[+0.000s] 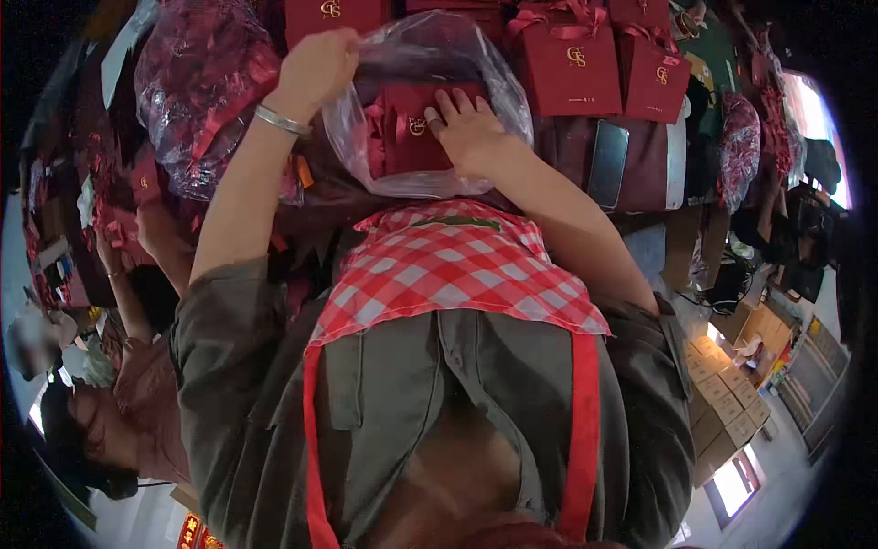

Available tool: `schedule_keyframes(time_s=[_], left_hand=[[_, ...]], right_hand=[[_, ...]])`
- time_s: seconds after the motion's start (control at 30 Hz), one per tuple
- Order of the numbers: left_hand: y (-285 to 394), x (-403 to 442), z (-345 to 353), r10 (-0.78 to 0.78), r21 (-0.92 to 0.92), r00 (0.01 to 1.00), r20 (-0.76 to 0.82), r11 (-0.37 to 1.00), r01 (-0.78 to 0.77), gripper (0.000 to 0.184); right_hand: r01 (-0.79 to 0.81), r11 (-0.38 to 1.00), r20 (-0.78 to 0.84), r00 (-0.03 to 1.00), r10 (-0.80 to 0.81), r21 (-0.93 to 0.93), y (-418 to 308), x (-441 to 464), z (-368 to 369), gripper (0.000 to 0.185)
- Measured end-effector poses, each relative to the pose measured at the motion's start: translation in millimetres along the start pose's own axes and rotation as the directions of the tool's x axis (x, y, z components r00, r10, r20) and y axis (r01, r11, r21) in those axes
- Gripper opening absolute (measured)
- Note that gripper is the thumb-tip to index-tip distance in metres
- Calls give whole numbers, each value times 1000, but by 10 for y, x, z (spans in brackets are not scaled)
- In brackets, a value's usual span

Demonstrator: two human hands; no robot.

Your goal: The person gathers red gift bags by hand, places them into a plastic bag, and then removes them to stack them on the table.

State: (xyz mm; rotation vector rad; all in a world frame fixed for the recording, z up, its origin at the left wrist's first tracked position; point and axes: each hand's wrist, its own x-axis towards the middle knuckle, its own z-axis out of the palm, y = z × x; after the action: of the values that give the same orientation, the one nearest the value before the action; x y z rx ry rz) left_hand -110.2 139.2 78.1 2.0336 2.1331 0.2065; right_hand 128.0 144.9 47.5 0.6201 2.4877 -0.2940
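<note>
A clear plastic bag (343, 146) lies with its mouth wide on the table in front of me. My left hand (315, 75) is closed on the bag's upper left rim, a metal bangle at its wrist. Inside the plastic lies a dark red paper gift bag (402, 151) with a gold logo. My right hand (471, 137) reaches into the plastic bag and rests on the gift bag, its fingers spread and a ring on one of them. How many gift bags are under it, I cannot tell.
More red gift bags (572, 69) with ribbon handles stand at the back right. A phone (609, 163) lies on the table there. A filled plastic bag (210, 101) sits on my left. Beyond it, another person's hand (160, 233) works near red bags. Cardboard boxes (727, 389) are stacked at right.
</note>
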Motion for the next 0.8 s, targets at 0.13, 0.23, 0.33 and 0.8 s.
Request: schedule_keyframes(time_s=[0.13,0.23,0.33,0.8], left_hand=[[-72,49,-380,114,-139,986,-121,982,-130,25],[-61,-34,-414,263,-111,926,-269,947,-301,24],[11,-110,-657,43,-263,999,-12,964,-45,22],[705,-524,517,242,-428,939,242,896,-120,29]], right_hand=[[6,999,-50,999,-9,-50,23,31,75,72],[25,993,-59,998,-32,-119,17,14,153,66],[45,995,-62,997,-50,-86,1,21,145,66],[-7,997,-74,997,2,-73,-60,4,130,82]])
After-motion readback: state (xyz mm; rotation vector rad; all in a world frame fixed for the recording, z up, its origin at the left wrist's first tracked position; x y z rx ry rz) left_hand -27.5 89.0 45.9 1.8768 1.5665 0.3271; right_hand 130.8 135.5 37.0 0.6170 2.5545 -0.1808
